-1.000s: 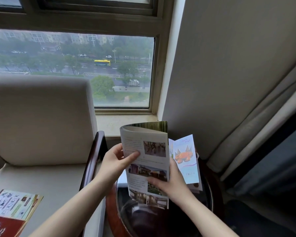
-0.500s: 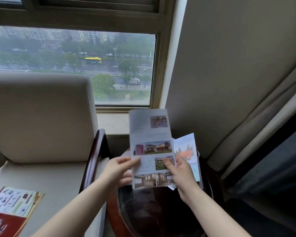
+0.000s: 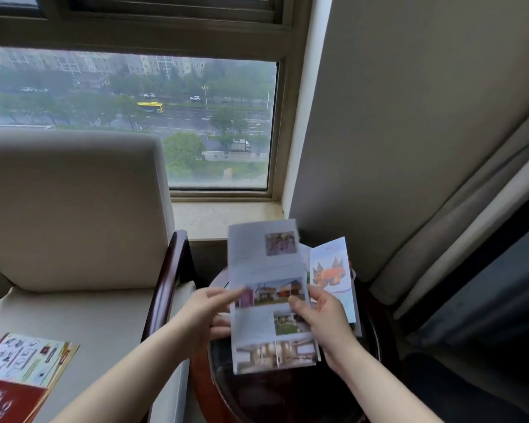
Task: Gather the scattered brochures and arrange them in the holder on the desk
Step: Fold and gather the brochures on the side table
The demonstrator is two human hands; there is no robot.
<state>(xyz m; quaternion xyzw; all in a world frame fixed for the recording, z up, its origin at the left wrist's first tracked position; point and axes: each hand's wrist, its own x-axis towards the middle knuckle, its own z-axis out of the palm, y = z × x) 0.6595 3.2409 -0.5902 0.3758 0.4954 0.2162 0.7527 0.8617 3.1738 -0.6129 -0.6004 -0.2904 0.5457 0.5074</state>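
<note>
Red and white print marks the red-and-white brochure (image 3: pixel 22 370), which lies flat on the seat of the cream armchair (image 3: pixel 74 209) at the far left of my feed, well apart from both hands. Past the dark wooden armrest (image 3: pixel 168 285), the left hand (image 3: pixel 205 312) meets the left edge of the photo brochure (image 3: pixel 266 270). Its thumb lies on the front and the other fingers pass behind the sheet in a narrow pinch, though blur softens the detail. That brochure stands upright and unfolded above the round table (image 3: pixel 287 398), house photos facing me. The right hand (image 3: pixel 324 319) pinches its right edge, thumb on the front and fingers behind. Just behind that hand the orange-drawing brochure (image 3: pixel 333 276) stands upright. Its foot is hidden, so I cannot tell what supports it or whether a holder has it. Grey curtain (image 3: pixel 440 254) hangs at right.
</note>
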